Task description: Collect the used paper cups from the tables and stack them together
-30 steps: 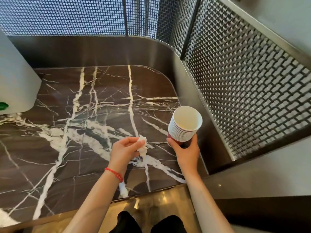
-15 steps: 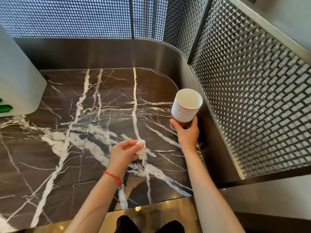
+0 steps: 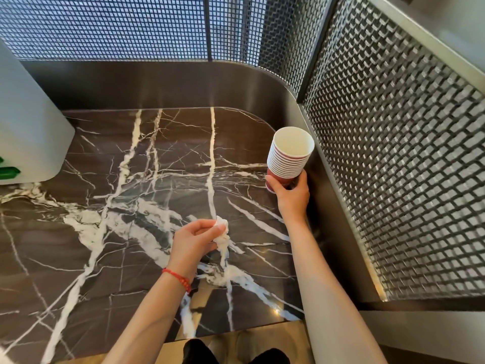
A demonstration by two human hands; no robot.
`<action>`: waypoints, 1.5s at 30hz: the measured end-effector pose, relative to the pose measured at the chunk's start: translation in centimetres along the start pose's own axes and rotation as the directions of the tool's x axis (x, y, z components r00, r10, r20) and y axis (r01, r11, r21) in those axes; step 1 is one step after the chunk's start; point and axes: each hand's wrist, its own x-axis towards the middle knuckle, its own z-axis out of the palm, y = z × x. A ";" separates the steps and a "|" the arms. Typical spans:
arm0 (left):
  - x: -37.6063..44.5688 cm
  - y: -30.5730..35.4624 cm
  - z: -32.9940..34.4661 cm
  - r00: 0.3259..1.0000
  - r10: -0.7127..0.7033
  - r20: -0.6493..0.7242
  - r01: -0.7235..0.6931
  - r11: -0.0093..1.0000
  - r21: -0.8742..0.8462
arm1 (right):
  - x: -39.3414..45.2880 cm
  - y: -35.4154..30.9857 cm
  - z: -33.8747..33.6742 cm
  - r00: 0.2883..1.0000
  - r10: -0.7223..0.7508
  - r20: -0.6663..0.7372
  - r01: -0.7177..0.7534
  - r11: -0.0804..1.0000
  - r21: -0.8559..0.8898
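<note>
A stack of several nested paper cups (image 3: 289, 156), red outside and white inside, tilts slightly left above the right side of the dark marble table (image 3: 110, 232). My right hand (image 3: 291, 195) grips the stack at its base, close to the metal side wall. My left hand (image 3: 194, 240) hovers over the table's middle front, fingers pinched on a crumpled white tissue (image 3: 221, 233) that hangs down from them. A red cord bracelet circles the left wrist.
A brushed metal wall (image 3: 183, 85) curves around the table's back and right side, topped by metal mesh screens (image 3: 393, 153). A white box-shaped object (image 3: 29, 127) with green marks stands at the left. The table's front edge lies below my arms.
My right hand has carried the cup stack farther from me and toward the right wall. My left hand keeps the tissue and stays almost where it was.
</note>
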 end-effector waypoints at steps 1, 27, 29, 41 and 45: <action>0.1 0.0 0.0 1.000 -0.002 -0.004 0.002 1.000 0.005 | 0.2 0.0 0.1 1.000 0.000 0.000 0.000 1.000 0.003; -0.2 0.2 0.1 1.000 0.029 -0.010 -0.029 0.999 -0.023 | 0.6 0.4 0.6 0.997 0.070 0.022 -0.070 0.998 -0.004; -0.5 0.2 -0.1 0.999 0.035 -0.005 -0.036 0.998 -0.042 | 0.0 0.3 0.4 0.997 0.072 0.008 -0.072 0.997 -0.026; -2.7 -0.6 -1.8 0.997 0.062 0.045 -0.062 0.998 -0.001 | -8.6 0.0 -3.1 0.983 -0.049 0.177 0.129 0.868 -0.479; -3.6 -1.3 -2.7 0.996 0.071 0.046 -0.071 0.997 -0.006 | -12.0 0.4 -4.5 0.946 -0.082 0.312 0.269 0.735 -0.623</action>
